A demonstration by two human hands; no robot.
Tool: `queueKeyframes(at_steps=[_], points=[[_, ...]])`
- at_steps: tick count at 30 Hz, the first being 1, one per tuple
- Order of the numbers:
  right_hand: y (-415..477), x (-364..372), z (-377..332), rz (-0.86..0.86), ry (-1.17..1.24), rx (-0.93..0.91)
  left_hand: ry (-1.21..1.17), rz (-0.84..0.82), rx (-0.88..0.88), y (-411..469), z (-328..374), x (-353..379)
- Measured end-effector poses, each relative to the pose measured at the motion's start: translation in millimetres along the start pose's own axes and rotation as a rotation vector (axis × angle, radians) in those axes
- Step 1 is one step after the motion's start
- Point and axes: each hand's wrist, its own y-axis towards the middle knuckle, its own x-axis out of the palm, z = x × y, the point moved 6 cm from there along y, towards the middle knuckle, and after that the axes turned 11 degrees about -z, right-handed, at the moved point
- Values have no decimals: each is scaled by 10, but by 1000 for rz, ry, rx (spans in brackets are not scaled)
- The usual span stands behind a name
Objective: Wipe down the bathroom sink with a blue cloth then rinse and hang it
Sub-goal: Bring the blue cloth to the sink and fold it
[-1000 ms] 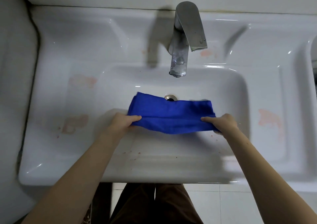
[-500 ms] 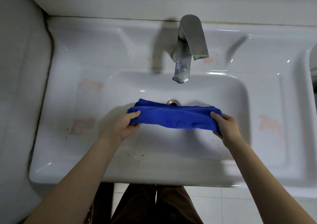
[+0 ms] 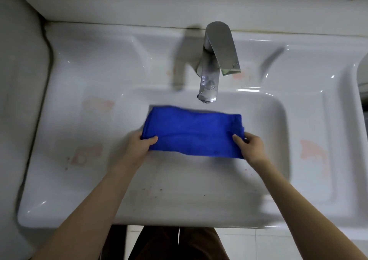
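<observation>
A folded blue cloth is stretched flat over the basin of the white sink, just below the spout of the chrome faucet. My left hand pinches the cloth's near left corner, thumb on top. My right hand pinches its near right corner in the same way. The cloth hides the drain. No water runs from the spout.
Pinkish stains mark the sink's left deck and right deck. Small dark specks lie on the front rim. A grey wall stands at the left. A ledge runs behind the sink.
The cloth, rolled narrow half a second ago, is now spread wider, its far edge nearer the spout and over the drain. Both hands keep their grip on the corners.
</observation>
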Motion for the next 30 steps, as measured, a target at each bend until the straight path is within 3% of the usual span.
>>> queueKeyframes(at_steps=[4,7,12,14,17,21,25,30], points=[[89,128,258,33,-151,21,384,226,-10,15,-83,-4],[40,95,206,71,-194,2,388,256,-54,-10,-81,-9],[57,113,279,57,-509,33,743,279,-46,-108,-60,11],[45,104,205,125,-578,9,804,277,-25,-94,-57,36],[66,127,85,261,-849,-153,785,297,-46,-31,-86,-2],[189,271,242,151,-1221,-221,753,258,15,26,-109,8],[198,232,246,86,-1325,-158,518,177,133,-69,31,267],[55,5,286,93,-1430,-154,536,56,280,-74,216,1018]])
